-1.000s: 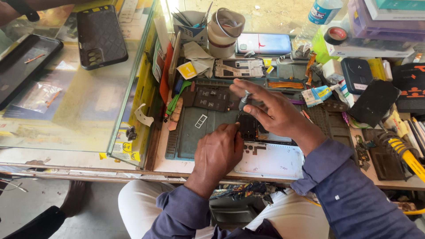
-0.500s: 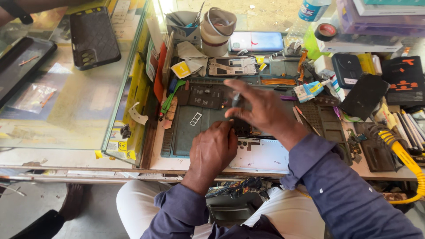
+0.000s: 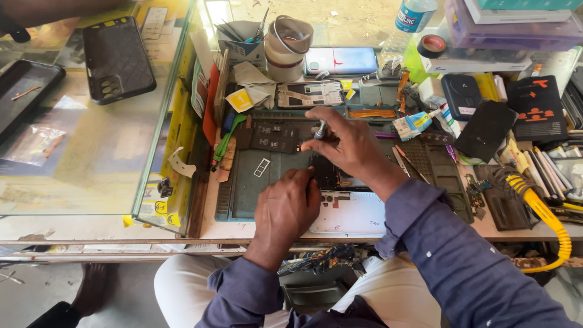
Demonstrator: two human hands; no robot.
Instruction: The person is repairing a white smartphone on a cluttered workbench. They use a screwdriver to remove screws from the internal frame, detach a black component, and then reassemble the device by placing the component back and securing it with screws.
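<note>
An opened phone (image 3: 349,209) lies on the dark green work mat (image 3: 249,182), its white back half toward me and its dark circuit end under my hands. My left hand (image 3: 285,209) presses down on the phone's left edge with curled fingers. My right hand (image 3: 346,146) hovers over the circuit end, pinching a small silver screwdriver (image 3: 320,129) upright, tip down into the phone. The phone's middle is hidden by both hands.
A glass counter (image 3: 91,158) at left carries a black phone case (image 3: 118,58) and a black tray (image 3: 21,97). Behind the mat stand a tool cup (image 3: 240,36), tape rolls (image 3: 290,45), a blue phone (image 3: 337,61) and a water bottle (image 3: 410,18). A yellow coiled cable (image 3: 543,212) lies right.
The view has shifted slightly. My right hand with the screwdriver has stayed over the phone's circuit end, shifting slightly left; my left hand keeps pressing the phone.
</note>
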